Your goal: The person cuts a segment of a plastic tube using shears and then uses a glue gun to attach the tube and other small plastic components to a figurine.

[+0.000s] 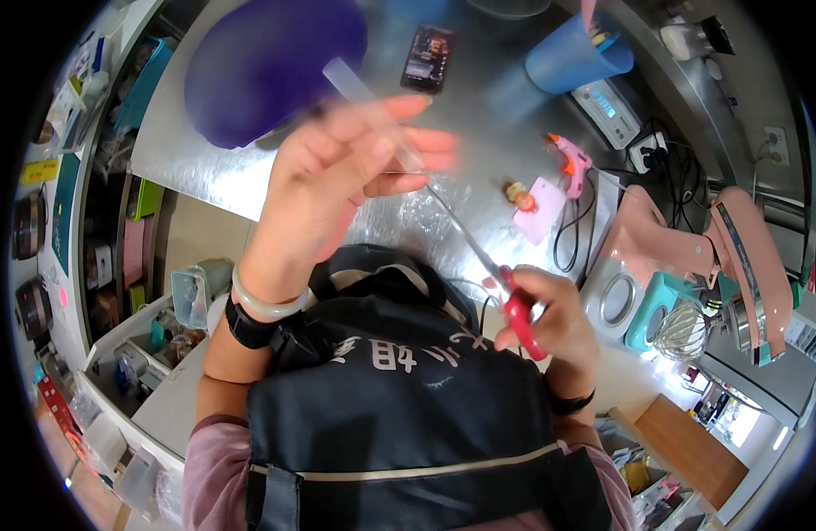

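My left hand, slightly blurred, holds a translucent whitish strip between thumb and fingers. The strip slants from upper left down to right, and the fingers hide its middle. My right hand is closed round the red handles of a pair of scissors. Their long metal blades point up and left, and the tips lie close to the strip's lower end by my left fingers. I cannot tell whether the blades touch it. Crumpled clear plastic film lies on the metal table beneath my hands.
A purple rounded object and a phone occupy the far side. To the right are a blue cup, a digital scale, a pink glue gun, a pink card with small figures, and a pink stand mixer. Loose cables run between them.
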{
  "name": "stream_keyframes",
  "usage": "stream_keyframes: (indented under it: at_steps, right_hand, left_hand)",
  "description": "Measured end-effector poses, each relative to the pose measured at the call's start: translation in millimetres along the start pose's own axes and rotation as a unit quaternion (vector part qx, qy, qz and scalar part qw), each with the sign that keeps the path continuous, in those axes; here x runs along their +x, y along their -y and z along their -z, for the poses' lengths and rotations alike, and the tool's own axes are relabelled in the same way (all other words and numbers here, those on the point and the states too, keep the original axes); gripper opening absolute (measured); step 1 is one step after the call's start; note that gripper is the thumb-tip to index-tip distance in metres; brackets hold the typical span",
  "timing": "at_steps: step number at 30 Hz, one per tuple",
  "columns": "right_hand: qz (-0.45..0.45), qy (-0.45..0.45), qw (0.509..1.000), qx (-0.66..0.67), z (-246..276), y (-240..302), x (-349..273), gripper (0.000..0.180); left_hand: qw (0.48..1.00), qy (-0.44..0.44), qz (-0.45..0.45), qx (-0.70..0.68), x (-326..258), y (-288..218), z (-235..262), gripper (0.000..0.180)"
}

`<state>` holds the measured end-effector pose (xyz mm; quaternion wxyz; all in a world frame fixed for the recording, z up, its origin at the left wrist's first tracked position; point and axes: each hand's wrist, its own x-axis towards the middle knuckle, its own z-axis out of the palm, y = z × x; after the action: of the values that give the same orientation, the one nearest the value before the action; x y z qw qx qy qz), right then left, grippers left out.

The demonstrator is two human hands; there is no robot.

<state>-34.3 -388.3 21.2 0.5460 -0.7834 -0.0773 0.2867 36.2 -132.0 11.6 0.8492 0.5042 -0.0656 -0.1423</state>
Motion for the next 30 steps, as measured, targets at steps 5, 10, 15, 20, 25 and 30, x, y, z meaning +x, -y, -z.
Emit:
stream_keyframes:
  at_steps: [5, 10, 15, 20, 25, 30]
  right_hand:
    - [-0.021, -0.134, 0.989, 0.053, 25.8, 2.4, 1.5, 0.033]
    - [0.025, -0.262, 0.941, -0.211, 72.7, 61.7, 15.8, 0.029]
    - [0.09, -0.31, 0.897, -0.302, 116.5, 157.4, 62.8, 0.026]
    - [0.184, -0.251, 0.818, -0.483, 132.9, 248.7, 187.8, 0.044]
    - [0.288, -0.112, 0.493, -0.813, 172.2, 297.1, 352.0, 0.037]
    - [0.123, -0.23, 0.854, -0.451, 114.1, 343.2, 446.0, 0.019]
  left_hand:
    - [0.999, -0.037, 0.012, -0.016, 10.1, 2.0, 13.8, 0.034]
    - [0.994, -0.087, 0.041, -0.054, 5.7, 11.5, 37.6, 0.022]
    - [0.992, -0.106, 0.039, -0.055, -7.0, 16.1, 79.0, 0.016]
    - [0.989, -0.133, 0.051, -0.036, -15.4, 4.7, 112.8, 0.011]
    - [0.991, -0.095, 0.093, 0.009, 12.3, -12.7, 143.4, 0.012]
    - [0.993, -0.048, 0.108, -0.004, 15.8, -19.5, 187.5, 0.012]
